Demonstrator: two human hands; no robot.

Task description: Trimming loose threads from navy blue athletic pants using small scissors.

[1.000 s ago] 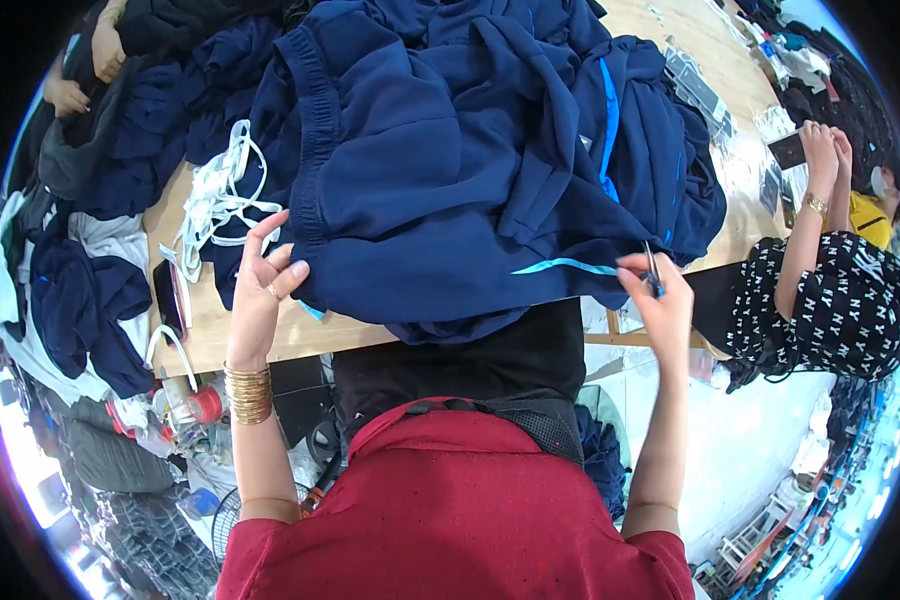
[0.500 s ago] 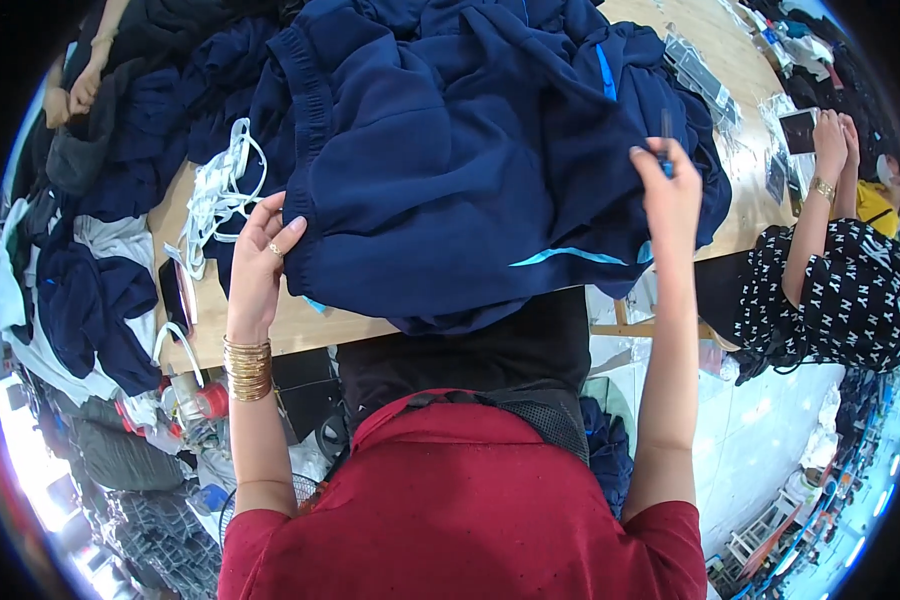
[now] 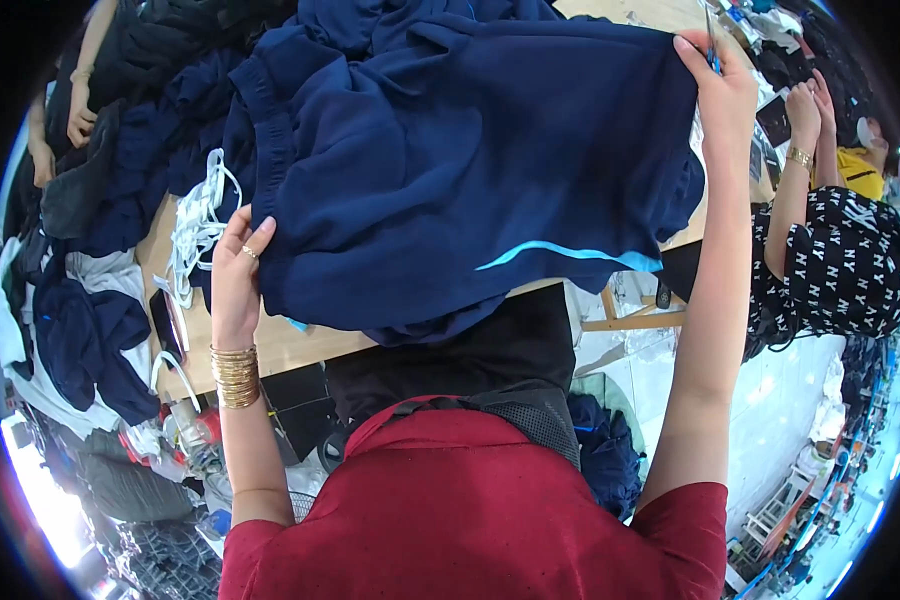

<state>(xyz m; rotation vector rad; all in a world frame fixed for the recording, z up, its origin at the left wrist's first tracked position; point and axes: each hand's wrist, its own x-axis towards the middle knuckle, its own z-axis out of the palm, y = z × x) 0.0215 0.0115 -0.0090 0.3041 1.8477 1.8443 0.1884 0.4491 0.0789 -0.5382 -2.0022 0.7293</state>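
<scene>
Navy shorts (image 3: 400, 190) with a gathered elastic waistband and a light blue side stripe are stretched out over the table's near edge. My left hand (image 3: 240, 260), gold bangles on its wrist, pinches the waistband near its lower corner. At the far right, my right hand (image 3: 725, 90) grips the upper corner of the leg hem. The same hand also holds thread snips (image 3: 714, 55), blue with a thin pointed blade, mostly hidden by the fingers. More navy garments (image 3: 370, 20) are heaped beneath and behind the shorts.
White cords or straps (image 3: 200, 225) lie tangled left of the shorts, near a phone (image 3: 168, 325) on the wooden table (image 3: 340, 345). Dark clothes pile up at far left, where another person's hands (image 3: 80, 125) rest. A person in a patterned black top (image 3: 840, 260) is at right.
My right hand has moved up and to the right, pulling the hem out so the leg lies flatter. My left hand has shifted slightly left and down with the waistband.
</scene>
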